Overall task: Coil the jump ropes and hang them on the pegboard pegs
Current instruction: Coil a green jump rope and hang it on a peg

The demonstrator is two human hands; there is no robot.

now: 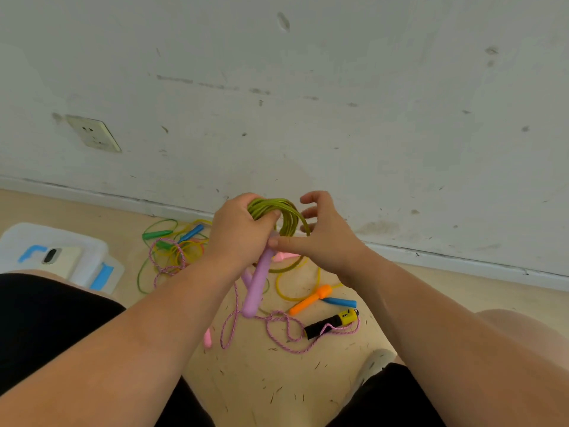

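My left hand grips a coil of olive-green jump rope together with its purple handles, which hang down below the fist. My right hand is beside the coil with fingers spread, its thumb touching the coil's lower edge by the handle top. On the floor lie other ropes: a pink braided rope with a black and yellow handle, a yellow rope with an orange handle, a blue handle, and a tangle with green and blue handles. No pegboard is in view.
A white wall with a socket rises just beyond the ropes. A clear plastic bin lid with blue clips, a phone on it, sits at the left. My knees frame the bottom corners.
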